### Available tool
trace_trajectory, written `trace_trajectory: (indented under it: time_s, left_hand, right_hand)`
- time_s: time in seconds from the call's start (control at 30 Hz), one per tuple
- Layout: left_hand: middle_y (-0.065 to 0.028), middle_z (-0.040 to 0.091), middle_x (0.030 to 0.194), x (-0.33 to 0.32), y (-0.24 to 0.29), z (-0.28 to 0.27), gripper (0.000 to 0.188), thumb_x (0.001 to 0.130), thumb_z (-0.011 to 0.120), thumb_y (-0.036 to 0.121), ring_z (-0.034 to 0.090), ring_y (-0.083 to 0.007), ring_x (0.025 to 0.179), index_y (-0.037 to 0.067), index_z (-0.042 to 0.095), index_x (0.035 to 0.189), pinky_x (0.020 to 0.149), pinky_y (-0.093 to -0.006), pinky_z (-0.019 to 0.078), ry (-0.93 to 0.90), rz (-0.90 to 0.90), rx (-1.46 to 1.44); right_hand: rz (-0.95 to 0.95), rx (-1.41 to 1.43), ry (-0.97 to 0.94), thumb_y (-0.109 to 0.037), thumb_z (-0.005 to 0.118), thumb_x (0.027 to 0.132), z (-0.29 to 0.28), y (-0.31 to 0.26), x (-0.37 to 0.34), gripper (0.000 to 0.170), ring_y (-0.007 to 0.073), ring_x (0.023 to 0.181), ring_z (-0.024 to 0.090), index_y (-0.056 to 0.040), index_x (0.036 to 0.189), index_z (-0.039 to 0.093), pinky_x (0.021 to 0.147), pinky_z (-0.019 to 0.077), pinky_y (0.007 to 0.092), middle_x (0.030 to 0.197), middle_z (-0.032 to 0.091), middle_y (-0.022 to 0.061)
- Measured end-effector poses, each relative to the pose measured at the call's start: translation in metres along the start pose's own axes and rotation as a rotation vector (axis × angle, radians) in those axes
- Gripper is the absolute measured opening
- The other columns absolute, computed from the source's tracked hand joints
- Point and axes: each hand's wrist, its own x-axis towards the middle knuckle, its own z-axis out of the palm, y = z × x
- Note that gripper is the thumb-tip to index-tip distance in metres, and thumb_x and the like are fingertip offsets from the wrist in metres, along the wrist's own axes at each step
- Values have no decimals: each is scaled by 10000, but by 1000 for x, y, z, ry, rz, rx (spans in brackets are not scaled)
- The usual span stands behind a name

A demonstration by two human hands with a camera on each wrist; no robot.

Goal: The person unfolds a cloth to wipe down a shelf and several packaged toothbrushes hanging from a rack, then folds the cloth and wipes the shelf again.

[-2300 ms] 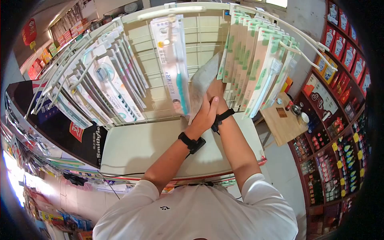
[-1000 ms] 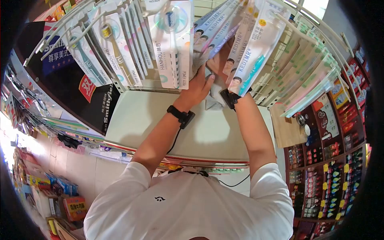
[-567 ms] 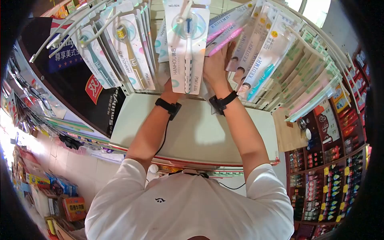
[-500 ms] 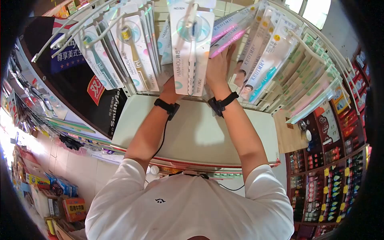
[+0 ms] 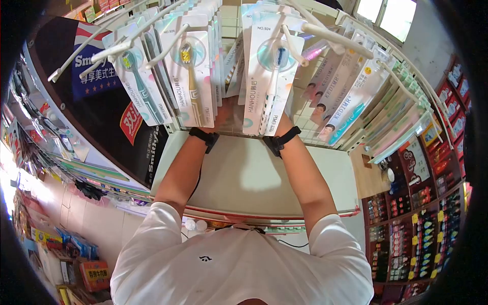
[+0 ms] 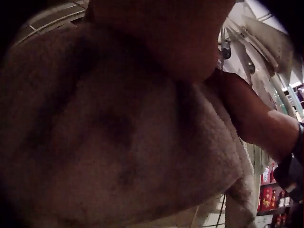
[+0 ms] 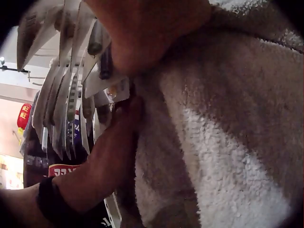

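Note:
A thick greyish cloth (image 6: 118, 137) fills most of the left wrist view, bunched beneath my left hand (image 6: 161, 33). From the right wrist view, the same cloth (image 7: 228, 123) hangs in folds under my right hand (image 7: 147, 38), while my left hand (image 7: 107, 152) holds its near edge. Both hands grip the cloth, though most fingertips are hidden. Seen from above, a white HANHOU toothbrush pack (image 5: 269, 86) hangs in front of the hands, hiding much of them; part of my left hand (image 5: 219, 120) and my right hand (image 5: 285, 124) show beside it.
More toothbrush packs hang at the left (image 5: 190, 76), with KEDIMR packs (image 5: 351, 101) and green-patterned ones (image 5: 404, 119) to the right. Metal hooks (image 5: 330, 34) stick out toward me. Below lies a white shelf (image 5: 244, 173); a black Smithfield panel (image 5: 96, 112) stands at the left.
The head view has shifted, so the rack packs appear farther right and lower. Both hands are now more hidden behind the hanging packs, and the pink toothbrush shows less than before.

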Motion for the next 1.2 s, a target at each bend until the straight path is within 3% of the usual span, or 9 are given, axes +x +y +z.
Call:
trace_trajectory:
  time_s: [0.03,0.1,0.9,1.03,1.1,1.17,1.2]
  left_hand:
    - [-199,631,1317,-2,-8,6,436,1032,575,278,611,-355,1169,67,571,1415,1059,-447,460,3,4,-5]
    - [-181,633,1315,-13,-26,22,471,1038,558,298,596,-355,1183,64,543,1447,1106,-488,414,-295,-359,-348]
    - [-171,549,1451,-46,-104,20,498,1036,569,369,522,-404,1305,78,534,1438,1152,-549,363,69,-314,77]
    - [-170,538,1469,-53,-125,10,502,1035,571,378,513,-410,1321,79,533,1437,1158,-557,356,122,-314,157]
    - [-144,617,1301,-54,-134,6,438,1060,523,359,591,-373,1133,49,551,1368,981,-524,451,-43,-9,1707]
    - [-119,696,1133,-52,-140,5,397,1085,475,340,670,-336,944,19,569,1299,804,-490,545,-296,484,3202]
    - [-119,696,1133,-50,-141,5,397,1085,475,340,670,-336,944,19,569,1299,804,-490,545,-295,481,3204]
  right_hand:
    - [5,-1,1,-267,573,979,1,-3,1,595,424,1491,315,8,1497,472,1236,250,504,1502,472,245]
    - [13,-2,5,-267,574,979,4,-7,4,595,425,1489,316,9,1496,472,1235,251,505,1500,473,245]
    - [31,95,7,-264,584,971,6,-52,-6,598,437,1467,338,14,1489,473,1223,268,510,1482,482,253]
    - [25,135,11,-264,586,970,37,-92,24,598,439,1463,342,15,1488,474,1221,271,510,1479,484,254]
    - [23,153,13,-264,586,970,26,-91,10,599,440,1461,343,16,1487,474,1220,272,511,1478,485,255]
    - [23,166,14,-263,587,969,30,-99,10,599,441,1459,345,16,1487,474,1219,273,511,1476,485,256]
    - [24,172,15,-263,588,969,37,-106,17,599,441,1458,346,16,1486,474,1218,274,511,1476,486,256]
